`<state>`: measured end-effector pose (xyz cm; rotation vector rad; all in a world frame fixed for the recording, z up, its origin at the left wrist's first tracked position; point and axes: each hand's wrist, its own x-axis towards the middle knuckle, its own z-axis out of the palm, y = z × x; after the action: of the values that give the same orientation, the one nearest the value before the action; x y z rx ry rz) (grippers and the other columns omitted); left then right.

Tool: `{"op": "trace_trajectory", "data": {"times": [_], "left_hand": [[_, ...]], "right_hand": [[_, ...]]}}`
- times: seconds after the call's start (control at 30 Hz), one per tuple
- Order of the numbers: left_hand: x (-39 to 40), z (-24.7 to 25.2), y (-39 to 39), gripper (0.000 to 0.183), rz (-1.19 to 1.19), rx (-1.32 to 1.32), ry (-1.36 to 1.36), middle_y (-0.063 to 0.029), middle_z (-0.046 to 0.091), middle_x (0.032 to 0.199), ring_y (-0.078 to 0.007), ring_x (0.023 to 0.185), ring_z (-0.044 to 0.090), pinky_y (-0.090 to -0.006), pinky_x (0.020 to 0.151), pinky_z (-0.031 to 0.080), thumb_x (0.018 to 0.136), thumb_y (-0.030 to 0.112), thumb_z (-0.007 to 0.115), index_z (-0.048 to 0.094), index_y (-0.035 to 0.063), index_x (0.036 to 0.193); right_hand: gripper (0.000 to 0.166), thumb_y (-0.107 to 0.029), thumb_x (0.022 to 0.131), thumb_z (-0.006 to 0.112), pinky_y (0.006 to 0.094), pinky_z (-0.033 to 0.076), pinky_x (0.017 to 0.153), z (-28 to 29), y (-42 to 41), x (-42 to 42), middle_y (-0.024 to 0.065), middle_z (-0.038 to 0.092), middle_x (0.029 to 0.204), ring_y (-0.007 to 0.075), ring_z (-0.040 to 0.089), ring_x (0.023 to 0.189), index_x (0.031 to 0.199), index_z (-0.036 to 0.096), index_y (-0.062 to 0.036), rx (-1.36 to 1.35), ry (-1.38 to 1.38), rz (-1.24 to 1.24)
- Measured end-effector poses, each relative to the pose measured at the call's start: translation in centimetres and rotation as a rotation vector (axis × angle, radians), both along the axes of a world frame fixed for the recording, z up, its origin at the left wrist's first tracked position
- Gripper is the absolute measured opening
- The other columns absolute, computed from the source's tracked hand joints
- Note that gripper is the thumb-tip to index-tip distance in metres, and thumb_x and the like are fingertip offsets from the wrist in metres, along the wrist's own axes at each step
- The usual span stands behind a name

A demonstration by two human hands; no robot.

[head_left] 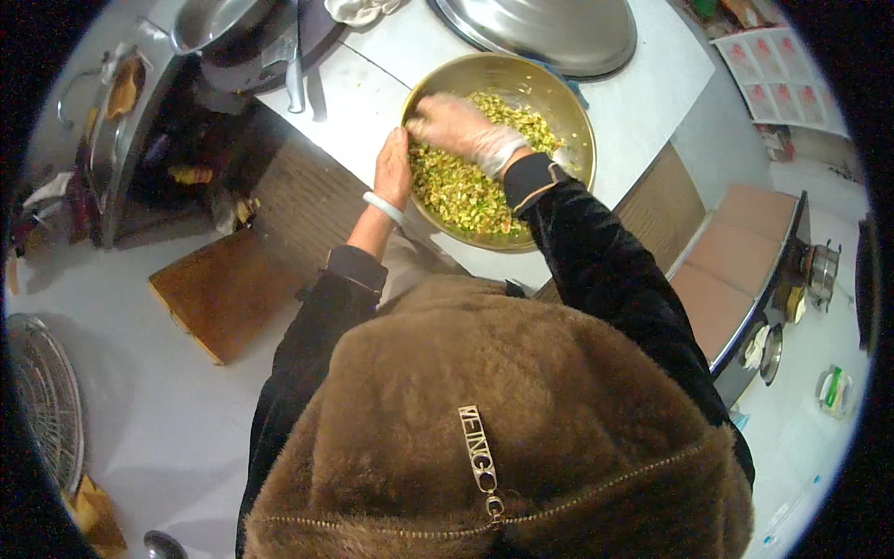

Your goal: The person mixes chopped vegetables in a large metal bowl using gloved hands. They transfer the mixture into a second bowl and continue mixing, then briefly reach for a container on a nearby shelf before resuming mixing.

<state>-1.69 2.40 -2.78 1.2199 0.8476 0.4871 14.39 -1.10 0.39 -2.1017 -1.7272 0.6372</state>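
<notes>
A wide metal bowl [585,140] stands on the white table, holding a chopped green and yellow food mixture [464,189]. At its left rim, my left hand [393,168] holds the side of the bowl; a pale bangle [384,207] circles that wrist. My right hand [454,129], in a clear plastic glove, is inside the bowl over the upper left of the mixture. Motion blurs it, and its fingertips are hidden, so I cannot tell whether it grasps any food.
Beyond the bowl lies a large metal lid [552,31] on the white table [370,91]. A cleaver [293,77] rests at the table's left, near a metal basin [209,24]. A wooden board [223,293] is lower left. A counter with a stove [740,230] runs along the right.
</notes>
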Motion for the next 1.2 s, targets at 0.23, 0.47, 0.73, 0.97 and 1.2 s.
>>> {"op": "trace_trajectory", "data": {"times": [0.23,0.47,0.73,0.97,1.2], "left_hand": [[0.6,0.7,0.4,0.043,-0.008,0.237,0.104,-0.0119,0.061,0.089,-0.0205,0.082,0.053,-0.0332,0.077,0.044,0.101,0.037,0.040,0.058,-0.0017,0.105],[0.6,-0.4,0.1,0.042,0.010,0.234,0.116,-0.0112,0.061,0.083,-0.0201,0.076,0.053,-0.0339,0.073,0.045,0.101,0.035,0.040,0.059,-0.0021,0.103],[1.2,0.1,0.0,0.040,0.066,0.263,0.064,-0.0108,0.062,0.082,-0.0182,0.076,0.054,-0.0332,0.072,0.046,0.100,0.033,0.042,0.059,-0.0024,0.101],[0.6,-2.3,1.2,0.042,0.009,0.408,0.180,-0.0140,0.061,0.077,-0.0237,0.070,0.055,-0.0363,0.068,0.045,0.100,0.036,0.042,0.060,-0.0018,0.102],[1.3,-0.1,0.3,0.040,0.074,0.355,0.108,-0.0124,0.060,0.074,-0.0240,0.068,0.054,-0.0375,0.066,0.045,0.100,0.035,0.042,0.059,-0.0009,0.099]], "right_hand": [[0.022,-0.021,0.071,0.064,0.0438,0.050,0.080,2.8,-7.1,-1.2,0.0168,0.064,0.086,0.0346,0.062,0.086,0.085,0.066,-0.0040,-0.007,-0.164,0.446],[0.035,-0.025,0.078,0.066,0.0445,0.048,0.088,4.7,-5.9,5.4,0.0183,0.064,0.106,0.0362,0.059,0.102,0.107,0.067,-0.0066,-0.021,-0.151,0.174],[0.028,-0.024,0.074,0.055,0.0436,0.053,0.078,-0.2,-1.1,-3.1,0.0208,0.068,0.086,0.0344,0.067,0.080,0.082,0.072,-0.0022,-0.256,-0.251,0.303],[0.020,-0.016,0.061,0.065,0.0431,0.052,0.072,4.2,-7.3,-0.2,0.0221,0.064,0.076,0.0364,0.064,0.076,0.071,0.068,0.0009,-0.335,-0.411,0.476],[0.029,-0.008,0.070,0.060,0.0420,0.050,0.086,4.5,-5.6,5.1,0.0141,0.067,0.096,0.0312,0.062,0.096,0.097,0.071,-0.0097,-0.196,-0.330,0.258]]}}
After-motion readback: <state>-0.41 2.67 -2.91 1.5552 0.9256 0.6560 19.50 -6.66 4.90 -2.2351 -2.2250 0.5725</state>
